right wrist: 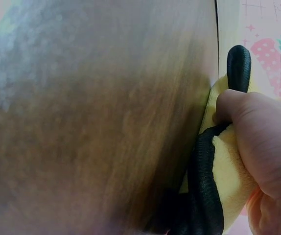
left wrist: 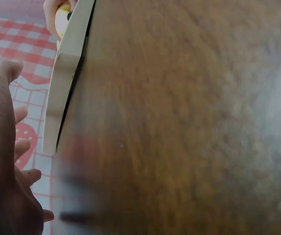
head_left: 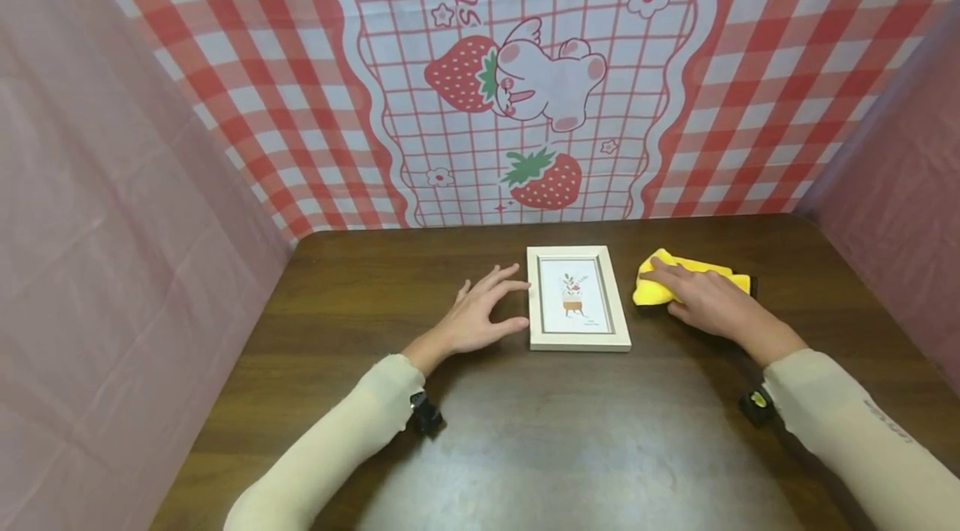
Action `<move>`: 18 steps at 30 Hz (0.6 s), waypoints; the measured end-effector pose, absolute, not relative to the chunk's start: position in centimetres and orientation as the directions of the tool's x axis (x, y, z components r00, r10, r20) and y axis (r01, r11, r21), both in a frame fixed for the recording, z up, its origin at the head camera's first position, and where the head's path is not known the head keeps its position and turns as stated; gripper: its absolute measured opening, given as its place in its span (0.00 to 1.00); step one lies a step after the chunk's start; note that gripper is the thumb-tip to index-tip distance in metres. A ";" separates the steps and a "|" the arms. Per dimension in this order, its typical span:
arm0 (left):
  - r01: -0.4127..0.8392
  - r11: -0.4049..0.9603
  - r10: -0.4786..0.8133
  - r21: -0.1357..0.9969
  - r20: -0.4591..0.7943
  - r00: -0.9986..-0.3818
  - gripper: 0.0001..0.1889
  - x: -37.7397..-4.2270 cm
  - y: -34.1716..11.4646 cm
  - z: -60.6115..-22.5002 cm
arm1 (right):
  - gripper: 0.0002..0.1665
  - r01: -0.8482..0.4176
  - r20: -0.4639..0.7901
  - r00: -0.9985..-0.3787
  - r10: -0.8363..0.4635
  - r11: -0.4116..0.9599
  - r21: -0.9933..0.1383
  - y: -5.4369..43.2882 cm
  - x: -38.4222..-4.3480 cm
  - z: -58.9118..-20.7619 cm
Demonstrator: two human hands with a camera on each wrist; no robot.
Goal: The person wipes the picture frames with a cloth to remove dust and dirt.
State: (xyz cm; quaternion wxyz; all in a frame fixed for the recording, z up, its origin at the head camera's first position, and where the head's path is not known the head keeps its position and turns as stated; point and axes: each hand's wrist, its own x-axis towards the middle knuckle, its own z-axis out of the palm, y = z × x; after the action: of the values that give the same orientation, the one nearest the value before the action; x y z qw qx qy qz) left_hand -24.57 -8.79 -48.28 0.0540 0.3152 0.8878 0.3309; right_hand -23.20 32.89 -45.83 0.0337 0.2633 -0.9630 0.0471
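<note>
A picture frame (head_left: 617, 323) with a cream border lies flat on the table, a potted-plant print inside it. At its left edge is my left hand (head_left: 480, 316), fingers spread and fairly straight, fingertips right by the border. In the left wrist view the frame's side (left wrist: 62, 73) stands beyond the spread fingers (left wrist: 6, 73). To the right of the frame, my right hand (head_left: 708, 298) grips a folded yellow cloth (head_left: 651, 291) with black edging. The right wrist view shows the thumb pressed into the cloth (right wrist: 231, 171), the other fingers mostly hidden.
The brown wooden table (head_left: 480, 448) ends at a red-and-white checked strawberry curtain (head_left: 315, 97) behind. Pink cloth walls (head_left: 112, 222) stand on both sides. A small black wrist device (head_left: 426, 414) sits under each sleeve.
</note>
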 end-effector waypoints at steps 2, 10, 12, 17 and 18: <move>0.517 0.579 0.597 0.630 0.104 -0.795 0.34 -24.7 -8.7 -48.4 | 0.42 -0.511 0.091 -0.858 -0.505 0.856 -0.073 32.9 -23.2 -45.8; 0.524 0.575 0.591 0.629 0.124 -0.797 0.36 -26.8 -8.5 -51.2 | 0.41 -0.518 0.106 -0.854 -0.510 0.852 -0.074 33.0 -23.2 -45.9; 0.524 0.577 0.589 0.627 0.125 -0.799 0.36 -27.3 -8.5 -51.3 | 0.41 -0.518 0.106 -0.854 -0.510 0.852 -0.075 33.0 -23.3 -46.0; 0.528 0.573 0.586 0.626 0.138 -0.799 0.38 -29.0 -8.6 -52.3 | 0.42 -0.509 0.095 -0.860 -0.502 0.857 -0.079 32.9 -23.3 -45.9; 0.524 0.571 0.586 0.632 0.133 -0.799 0.39 -29.1 -8.6 -52.2 | 0.42 -0.504 0.089 -0.863 -0.498 0.860 -0.079 32.9 -23.3 -45.9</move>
State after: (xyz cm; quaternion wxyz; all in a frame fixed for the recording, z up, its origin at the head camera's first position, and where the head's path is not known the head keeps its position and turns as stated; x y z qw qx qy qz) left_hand -29.11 -8.59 -52.24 0.0456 0.3138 0.8851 0.3407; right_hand -23.27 32.91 -45.93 0.0326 0.2600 -0.9638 0.0499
